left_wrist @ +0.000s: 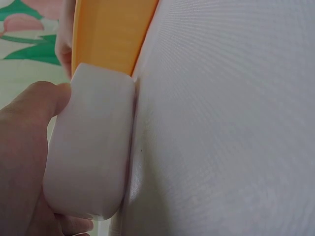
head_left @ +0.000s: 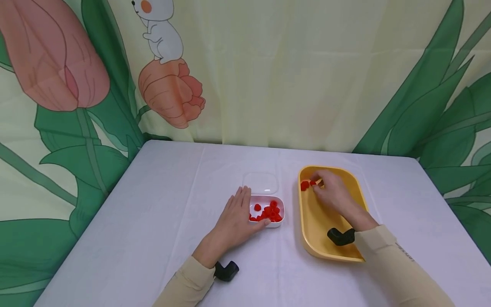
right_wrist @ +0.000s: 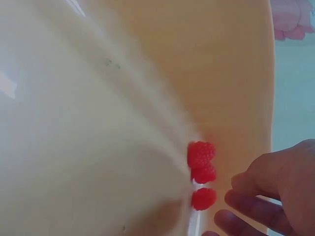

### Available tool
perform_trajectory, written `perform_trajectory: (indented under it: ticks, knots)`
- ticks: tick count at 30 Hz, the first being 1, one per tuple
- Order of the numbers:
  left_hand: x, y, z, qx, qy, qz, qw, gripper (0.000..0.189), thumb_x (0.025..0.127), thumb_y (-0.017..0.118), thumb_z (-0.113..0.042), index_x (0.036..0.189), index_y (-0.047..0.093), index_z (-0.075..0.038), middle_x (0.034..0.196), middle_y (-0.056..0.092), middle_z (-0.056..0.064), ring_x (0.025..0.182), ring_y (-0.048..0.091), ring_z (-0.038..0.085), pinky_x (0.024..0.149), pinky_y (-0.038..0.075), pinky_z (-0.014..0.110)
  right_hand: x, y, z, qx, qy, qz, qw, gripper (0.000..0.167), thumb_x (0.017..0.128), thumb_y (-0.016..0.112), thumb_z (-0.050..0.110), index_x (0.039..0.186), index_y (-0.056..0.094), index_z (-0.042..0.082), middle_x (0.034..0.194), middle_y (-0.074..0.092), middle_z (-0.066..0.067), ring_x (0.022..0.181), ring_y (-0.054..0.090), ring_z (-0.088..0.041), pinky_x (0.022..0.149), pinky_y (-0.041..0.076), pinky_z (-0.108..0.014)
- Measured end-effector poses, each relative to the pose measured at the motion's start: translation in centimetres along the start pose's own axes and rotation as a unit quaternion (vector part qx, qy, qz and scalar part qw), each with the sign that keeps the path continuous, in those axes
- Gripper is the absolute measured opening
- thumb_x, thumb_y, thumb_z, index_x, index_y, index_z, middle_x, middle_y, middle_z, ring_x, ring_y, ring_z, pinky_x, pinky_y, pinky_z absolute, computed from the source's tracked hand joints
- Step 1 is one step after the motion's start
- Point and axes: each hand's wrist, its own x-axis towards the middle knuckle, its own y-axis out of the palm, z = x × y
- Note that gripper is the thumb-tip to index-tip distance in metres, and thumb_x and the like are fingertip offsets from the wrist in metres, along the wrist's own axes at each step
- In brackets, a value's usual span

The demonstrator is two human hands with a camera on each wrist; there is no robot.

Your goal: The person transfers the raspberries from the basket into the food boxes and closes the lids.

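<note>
A small white box (head_left: 284, 209) holds several red raspberries (head_left: 273, 212), most of them at its near right side. My left hand (head_left: 235, 224) rests against this box, fingers straight along its left side and thumb at the near rim. In the left wrist view, the thumb (left_wrist: 61, 93) touches the upper edge of the box's wall (left_wrist: 93, 142). My right hand (head_left: 331, 189) reaches into a yellow tray (head_left: 312, 238). Its fingertips are close beside a short row of raspberries (right_wrist: 203, 162) along the tray's wall, with nothing between them.
A clear lid (head_left: 261, 183) lies on the white-covered table (head_left: 126, 230) just behind the white box. The tray stands to the right of the box, with a gap between them. A printed curtain (head_left: 276, 85) hangs behind the table.
</note>
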Motion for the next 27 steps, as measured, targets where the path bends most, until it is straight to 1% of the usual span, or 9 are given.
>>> perform_trajectory:
  ticks: [8,13,19,27]
  knots:
    - [-0.2,0.0,-0.1,-0.002,-0.001,-0.001,1.0000,0.104,0.080,0.070,-0.058,0.157,0.021,-0.008,0.163,0.026,0.011,0.152,0.020,0.032,0.121,0.026,0.053,0.3,0.3,-0.5,-0.012,0.010,0.000,0.9999,0.027,0.092,0.057,0.000,0.119,0.059,-0.004,0.122,0.060,-0.024,0.102,0.055,-0.036,0.096,0.051,-0.052]
    - [-0.1,-0.1,-0.1,0.000,0.002,-0.005,1.0000,0.104,0.079,0.070,-0.058,0.157,0.022,-0.008,0.163,0.026,0.011,0.152,0.021,0.032,0.121,0.027,0.053,0.5,0.4,-0.6,-0.014,0.010,0.004,0.9998,0.029,0.090,0.056,-0.002,0.119,0.059,-0.005,0.121,0.060,-0.024,0.102,0.054,-0.036,0.098,0.049,-0.053]
    - [-0.1,-0.1,-0.2,0.000,0.000,-0.001,1.0000,0.105,0.079,0.071,-0.058,0.157,0.022,-0.008,0.163,0.027,0.011,0.152,0.022,0.031,0.121,0.027,0.053,0.6,0.6,-0.9,-0.013,0.009,0.007,0.9998,0.029,0.090,0.058,-0.003,0.119,0.059,-0.005,0.117,0.061,-0.024,0.099,0.055,-0.034,0.097,0.051,-0.052]
    - [-0.1,-0.1,-0.2,-0.003,0.000,-0.004,1.0000,0.104,0.079,0.071,-0.057,0.157,0.023,-0.007,0.163,0.027,0.012,0.152,0.022,0.032,0.121,0.027,0.054,0.7,0.8,-1.2,-0.018,0.004,0.012,0.9998,0.026,0.089,0.059,-0.004,0.115,0.061,-0.005,0.112,0.062,-0.022,0.098,0.054,-0.034,0.096,0.051,-0.052]
